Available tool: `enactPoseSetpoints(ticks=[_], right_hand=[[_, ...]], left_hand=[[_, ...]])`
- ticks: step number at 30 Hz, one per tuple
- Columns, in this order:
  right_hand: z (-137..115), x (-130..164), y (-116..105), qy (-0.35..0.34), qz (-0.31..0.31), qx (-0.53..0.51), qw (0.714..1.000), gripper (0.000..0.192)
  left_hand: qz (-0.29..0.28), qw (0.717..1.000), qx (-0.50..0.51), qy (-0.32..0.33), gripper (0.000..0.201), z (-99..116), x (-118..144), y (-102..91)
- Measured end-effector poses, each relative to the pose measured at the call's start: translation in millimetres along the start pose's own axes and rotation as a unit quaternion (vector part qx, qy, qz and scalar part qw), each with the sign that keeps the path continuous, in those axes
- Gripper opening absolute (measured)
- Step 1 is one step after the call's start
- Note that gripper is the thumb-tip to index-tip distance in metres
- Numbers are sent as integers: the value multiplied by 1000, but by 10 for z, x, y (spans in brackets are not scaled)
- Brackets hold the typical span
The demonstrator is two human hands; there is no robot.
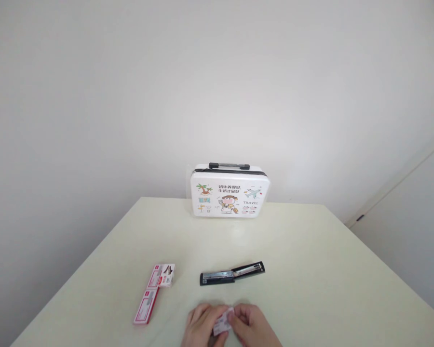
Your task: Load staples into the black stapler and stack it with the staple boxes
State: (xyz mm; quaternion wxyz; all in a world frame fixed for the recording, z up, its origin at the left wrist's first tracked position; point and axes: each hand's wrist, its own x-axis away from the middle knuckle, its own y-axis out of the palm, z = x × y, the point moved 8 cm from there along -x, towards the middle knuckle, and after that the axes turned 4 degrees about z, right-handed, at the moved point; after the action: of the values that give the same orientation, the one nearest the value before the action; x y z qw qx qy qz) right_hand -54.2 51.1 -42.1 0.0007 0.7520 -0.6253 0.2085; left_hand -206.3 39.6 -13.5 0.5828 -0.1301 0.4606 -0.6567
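while both hands meet at the near edge of the table (311,270), they pinch one small white-and-pink box (223,324) between them: the left hand (202,325) grips its left end with curled fingers, and the right hand (251,325) clasps its right end, thumb and fingertips closed on the top corner. the box is tilted, lifted just off the tabletop or resting lightly on it; which one cannot be told from here. it sits at the bottom centre of the view, close to the person's body, partly hidden by the fingers. just beyond the hands lies a black stapler (232,273), swung fully open and flat, its metal rail showing, lying roughly crosswise with its right end angled slightly away. to the left of the hands, well apart from them, lie two more red-and-white boxes: an open box (161,275) farther back, its flap raised, and a flat box (146,306) nearer, lengthwise toward the table's left edge; the two nearly touch end to end. at the far side of the table, against the pale wall (130,96), stands a small white case (228,192) upright, with a black handle on top and cartoon prints on its front.
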Motion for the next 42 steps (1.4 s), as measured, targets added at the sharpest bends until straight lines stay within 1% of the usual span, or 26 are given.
enactPoseSetpoints(ticks=[2,4,6,8,10,12,14,15,18,19,21,24,27,28,30,32,34,36,38,39,40,42], right_hand=[[-13,-48,-169,-7,30,20,999,57],[43,-80,-340,-8,49,39,998,54],[116,-87,-509,-10,68,65,996,51],[154,-64,-649,-13,83,91,992,47],[113,-13,-755,-16,104,116,988,39],[-31,51,-830,-20,141,169,975,28],[-271,92,-805,-40,158,237,958,18],[-405,91,-736,-59,145,266,951,16],[-757,34,-421,-147,73,323,932,20],[-832,5,-332,-172,60,340,922,21],[-911,-61,-216,-202,52,367,907,24],[-933,-132,-144,-215,39,366,904,27],[-959,-117,-174,-226,22,357,906,24],[-960,-99,-209,-226,17,350,909,22],[-920,-60,-316,-213,8,315,925,20],[-808,-29,-466,-185,11,261,947,19],[-646,-3,-629,-151,27,219,964,20],[-492,26,-770,-125,52,209,968,22],[-406,61,-832,-115,59,219,967,35],[-399,79,-831,-116,57,228,965,41],[-412,96,-810,-120,51,237,963,43],[-480,119,-729,-127,37,251,959,38]], left_hand=[[-14,999,44,0,58,22,-121,-19],[-22,998,65,0,55,14,-189,-69],[-25,997,77,-7,49,-10,-214,-117],[-18,996,83,-19,51,-39,-213,-152],[-11,996,85,-24,57,-52,-202,-163],[-10,996,83,-23,60,-56,-194,-152],[-9,996,84,-25,61,-68,-191,-140],[-9,996,88,-26,62,-75,-191,-133],[-20,994,104,-25,63,-84,-192,-107],[-22,994,108,-28,62,-89,-190,-101],[-19,993,111,-34,60,-102,-184,-100],[-14,993,111,-37,62,-111,-168,-82],[-12,994,106,-34,64,-114,-159,-50],[-9,994,103,-35,64,-118,-160,-46],[-5,995,96,-37,65,-124,-167,-51],[-5,996,86,-27,68,-105,-176,-75],[3,998,68,-4,66,-68,-180,-125],[36,998,44,0,55,-60,-173,-199],[75,996,28,-29,38,-95,-158,-244],[86,995,23,-46,31,-109,-151,-237],[89,994,21,-59,26,-110,-147,-210],[80,994,20,-66,22,-71,-153,-120]])
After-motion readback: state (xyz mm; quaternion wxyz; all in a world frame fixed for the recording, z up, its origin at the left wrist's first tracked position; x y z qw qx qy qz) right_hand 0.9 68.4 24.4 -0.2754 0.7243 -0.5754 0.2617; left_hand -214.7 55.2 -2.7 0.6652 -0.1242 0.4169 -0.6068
